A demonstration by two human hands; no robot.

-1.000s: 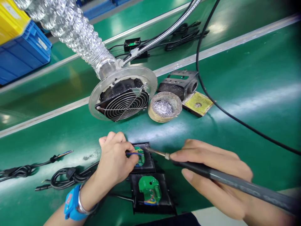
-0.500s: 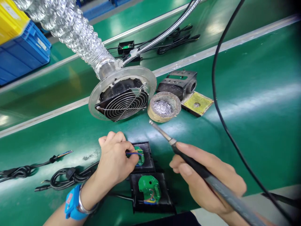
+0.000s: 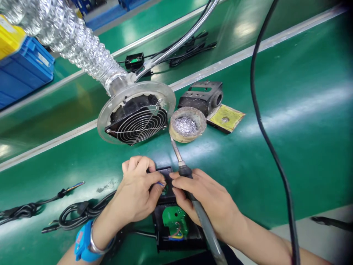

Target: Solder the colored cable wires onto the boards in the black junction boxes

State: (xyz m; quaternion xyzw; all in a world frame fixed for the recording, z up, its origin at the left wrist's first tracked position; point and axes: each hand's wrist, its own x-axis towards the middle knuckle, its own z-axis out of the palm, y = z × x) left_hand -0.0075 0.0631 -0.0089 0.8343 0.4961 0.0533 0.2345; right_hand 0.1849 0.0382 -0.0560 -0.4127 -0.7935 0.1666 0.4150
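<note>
My left hand (image 3: 140,191) pinches thin coloured wires (image 3: 160,183) over the farther black housing (image 3: 167,171), whose green board is mostly covered by my fingers. In my right hand (image 3: 205,197) is a soldering iron (image 3: 197,206), gripped like a pen. Its metal tip points up and away, close to the near side of the round solder-filled bowl (image 3: 186,127); I cannot tell if they touch. Nearer to me lies a second black housing (image 3: 162,244) with a green circuit board (image 3: 172,219) and coloured wires at its lower end. A blue wrist strap sits on my left wrist.
A round fume extractor fan (image 3: 138,125) on a silver duct (image 3: 79,40) hangs over the bench. Behind the bowl stand an iron holder (image 3: 200,99) and a yellow sponge (image 3: 226,117). Coiled black cables (image 3: 74,215) lie left; a black cord (image 3: 264,129) hangs at right.
My right hand has moved left with the soldering iron, close beside my left hand, and the iron now stands steeper. My left hand keeps its pinch on the wires.
</note>
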